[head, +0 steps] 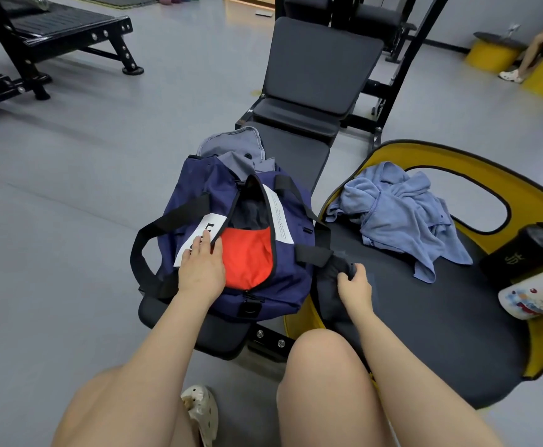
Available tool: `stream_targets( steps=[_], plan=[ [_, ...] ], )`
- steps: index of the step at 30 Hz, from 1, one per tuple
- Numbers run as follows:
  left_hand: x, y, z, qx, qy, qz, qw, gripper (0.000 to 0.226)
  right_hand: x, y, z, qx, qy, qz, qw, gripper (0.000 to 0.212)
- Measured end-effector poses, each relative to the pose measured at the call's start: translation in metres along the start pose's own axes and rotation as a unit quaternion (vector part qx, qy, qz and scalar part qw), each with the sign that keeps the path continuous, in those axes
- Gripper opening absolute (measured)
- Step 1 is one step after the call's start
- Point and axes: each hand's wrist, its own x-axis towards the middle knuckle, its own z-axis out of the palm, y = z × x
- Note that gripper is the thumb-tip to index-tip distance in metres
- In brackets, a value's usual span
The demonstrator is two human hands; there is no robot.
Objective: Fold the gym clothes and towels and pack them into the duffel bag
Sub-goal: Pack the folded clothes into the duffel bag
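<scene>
While the navy duffel bag (199,195) sits unzipped on the black bench (299,150), packing looks partly done. An orange-red garment (247,256) already lies inside the bag's mouth, nearest the person, with something dark behind it, too dim to identify. A grey fabric piece (231,146) spills out at the bag's far end; cannot tell whether it belongs to the bag. Right of the bag, on the yellow-rimmed black pad (425,317), a blue towel (402,217) lies crumpled, unfolded: judged still to do. Just right of the bag, touching its strap, a dark garment (334,285) is gripped by the right hand (354,285), fingers curled round the bunched cloth. Left hand (200,266) rests flat on the bag's near-left edge, fingers straight, holding nothing.
</scene>
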Motion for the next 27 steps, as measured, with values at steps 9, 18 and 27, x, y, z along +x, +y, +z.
stream_targets(
  steps=[9, 18, 27],
  plan=[
    [0.001, 0.0, 0.001, 0.005, 0.0, -0.005, 1.0, 0.052, -0.003, 0.019, 0.002, -0.106, -0.037, -0.065, 0.992, 0.052],
    [0.002, 0.001, -0.003, -0.04, -0.005, -0.024, 0.999, 0.052, 0.007, 0.027, -0.021, -0.103, 0.009, 0.012, 0.995, 0.04],
    [0.002, -0.008, -0.01, -0.151, 0.025, -0.036, 0.987, 0.065, 0.019, 0.027, -0.026, -0.025, 0.049, 0.116, 0.992, 0.046]
  ],
)
